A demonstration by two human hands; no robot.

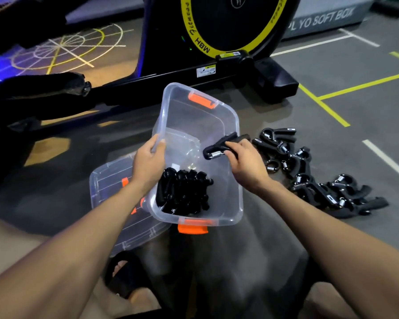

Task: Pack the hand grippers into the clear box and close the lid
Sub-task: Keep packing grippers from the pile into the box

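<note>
Hand grippers already packed [184, 192] lie bunched at the lower end of the clear box [234, 125], mid-frame, which seems tipped toward the viewer so they slide together. The left hand [149, 165] curls round the box's left rim, probably to steady that tilt. The right hand [245, 163] pinches one gripper [221, 146] over the right wall, apparently to drop it in. More wait in a loose pile [316, 176] at right; the lid [115, 210] lies beneath, lower left, out of the way.

Dim indoor light, blue glow upper left (edges bowed by the wide lens), foreground soft.
</note>
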